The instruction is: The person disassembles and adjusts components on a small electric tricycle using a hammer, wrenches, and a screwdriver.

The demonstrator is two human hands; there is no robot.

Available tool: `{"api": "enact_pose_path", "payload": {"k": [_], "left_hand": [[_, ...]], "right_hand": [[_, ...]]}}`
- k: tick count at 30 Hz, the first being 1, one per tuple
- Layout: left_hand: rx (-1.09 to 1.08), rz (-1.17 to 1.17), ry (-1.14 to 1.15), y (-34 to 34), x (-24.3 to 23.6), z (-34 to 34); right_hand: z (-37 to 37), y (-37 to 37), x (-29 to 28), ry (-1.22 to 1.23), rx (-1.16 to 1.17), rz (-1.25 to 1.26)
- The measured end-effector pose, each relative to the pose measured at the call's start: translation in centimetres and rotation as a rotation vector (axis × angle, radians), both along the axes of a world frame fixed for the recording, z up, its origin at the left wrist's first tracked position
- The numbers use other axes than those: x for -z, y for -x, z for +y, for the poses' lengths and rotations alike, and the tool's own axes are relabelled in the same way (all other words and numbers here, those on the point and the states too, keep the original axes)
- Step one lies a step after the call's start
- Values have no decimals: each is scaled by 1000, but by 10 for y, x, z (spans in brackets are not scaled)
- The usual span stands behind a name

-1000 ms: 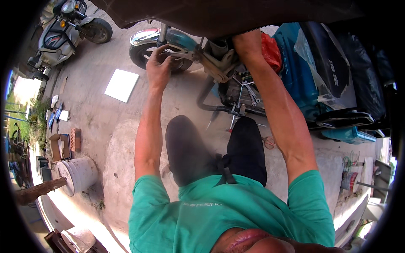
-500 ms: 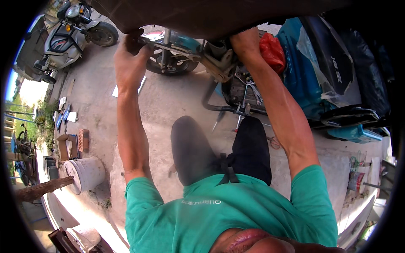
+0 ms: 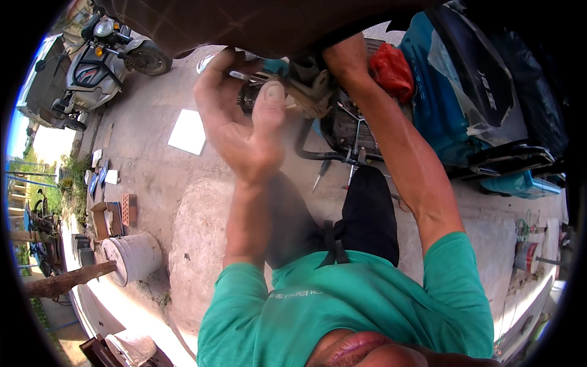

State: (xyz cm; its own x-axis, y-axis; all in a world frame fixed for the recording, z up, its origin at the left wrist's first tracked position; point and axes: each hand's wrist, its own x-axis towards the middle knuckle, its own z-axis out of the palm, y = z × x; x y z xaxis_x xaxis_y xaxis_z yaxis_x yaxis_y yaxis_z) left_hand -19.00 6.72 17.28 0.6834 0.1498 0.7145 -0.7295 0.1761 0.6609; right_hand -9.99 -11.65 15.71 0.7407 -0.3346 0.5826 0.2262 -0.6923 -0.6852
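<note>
My left hand (image 3: 244,125) is raised close to the camera, blurred, with fingers spread and thumb up; I see nothing in it. It hovers in front of the stripped scooter (image 3: 342,122). My right hand (image 3: 343,56) reaches up to a beige engine part (image 3: 310,92) on that scooter. Its fingers are hidden under the dark brim at the top, so I cannot see its grip. A red rag (image 3: 391,70) sits just right of that wrist. My green shirt and black trousers fill the lower middle.
A screwdriver (image 3: 320,176) lies on the concrete below the engine. A white tile (image 3: 188,131), a brick (image 3: 128,209) and a white bucket (image 3: 136,257) lie to the left. A grey scooter (image 3: 101,58) is parked at the top left. Teal body panels (image 3: 446,110) are on the right.
My left hand has come away from the scooter's front and swung up toward the camera, opening as it rose. My right hand has stayed on the engine part.
</note>
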Motion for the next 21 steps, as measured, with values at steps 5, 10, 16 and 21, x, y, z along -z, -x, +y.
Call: {"api": "enact_pose_path", "payload": {"k": [5, 10, 16, 21], "left_hand": [[-38, -333, -287, 25, 31, -24], [-15, -387, -349, 37, 86, -13], [26, -214, -324, 43, 87, -7], [103, 180, -74, 53, 79, -17]], "right_hand": [[-41, -34, 45, 378, -11, -196], [-23, -23, 33, 209, -43, -186], [-33, -25, 36, 306, -21, -110], [-28, -28, 34, 367, 27, -195]]}}
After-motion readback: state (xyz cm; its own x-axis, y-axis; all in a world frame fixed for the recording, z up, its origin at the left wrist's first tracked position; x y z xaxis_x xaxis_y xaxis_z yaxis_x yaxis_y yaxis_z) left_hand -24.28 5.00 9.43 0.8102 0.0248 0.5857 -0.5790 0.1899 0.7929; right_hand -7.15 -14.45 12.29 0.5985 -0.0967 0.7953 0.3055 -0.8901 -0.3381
